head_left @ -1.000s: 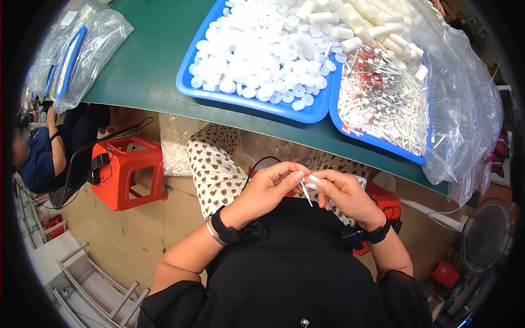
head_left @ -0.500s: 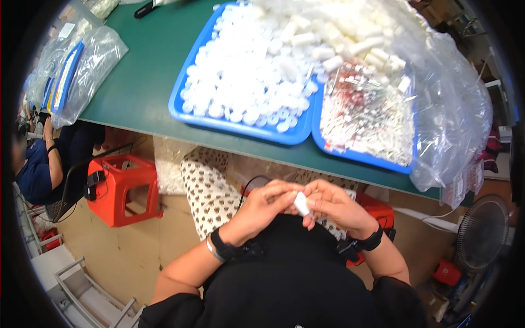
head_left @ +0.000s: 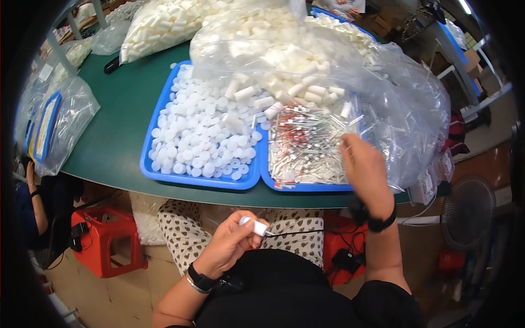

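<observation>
My left hand, low in front of my lap, pinches a small white plastic cylinder. A pale disc sits at one end of it, and a thin white tip sticks out of the other. Over the right side of a blue tray of thin metal-and-white sticks, my right hand is curled with its fingers drawn together. It is slightly blurred, and anything between its fingertips is hidden. To the left stands a larger blue tray heaped with translucent white discs.
Clear plastic bags of white cylinders lie behind and over the trays. A bag with blue items lies at the table's left. Red stools and a fan stand below the table edge. A person's arm shows at far left.
My hands were together at the white cylinder. The right has let go and moved up to the tray of sticks; the left keeps the cylinder, lower and further left. The view has shifted.
</observation>
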A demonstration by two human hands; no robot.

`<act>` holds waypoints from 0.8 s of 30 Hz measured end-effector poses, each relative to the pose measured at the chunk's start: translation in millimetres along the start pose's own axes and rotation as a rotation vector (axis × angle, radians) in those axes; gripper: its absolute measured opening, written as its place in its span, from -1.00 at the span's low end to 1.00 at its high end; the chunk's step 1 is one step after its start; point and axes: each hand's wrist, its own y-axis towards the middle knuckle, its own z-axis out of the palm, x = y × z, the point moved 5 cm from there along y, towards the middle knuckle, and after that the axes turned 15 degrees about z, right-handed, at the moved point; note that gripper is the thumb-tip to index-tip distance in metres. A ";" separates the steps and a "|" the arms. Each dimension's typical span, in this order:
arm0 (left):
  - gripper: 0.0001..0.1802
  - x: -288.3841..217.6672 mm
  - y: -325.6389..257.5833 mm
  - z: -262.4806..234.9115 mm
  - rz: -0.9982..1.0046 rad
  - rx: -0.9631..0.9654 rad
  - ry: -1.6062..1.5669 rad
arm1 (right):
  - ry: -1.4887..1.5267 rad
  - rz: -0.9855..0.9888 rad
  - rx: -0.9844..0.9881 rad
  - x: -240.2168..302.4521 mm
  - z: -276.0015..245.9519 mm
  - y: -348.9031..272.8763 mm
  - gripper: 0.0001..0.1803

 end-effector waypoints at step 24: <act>-0.88 -8.5 15.1 8.3 0.152 -0.029 -0.057 | 0.322 -0.115 0.220 0.4 4.2 -27.1 -0.73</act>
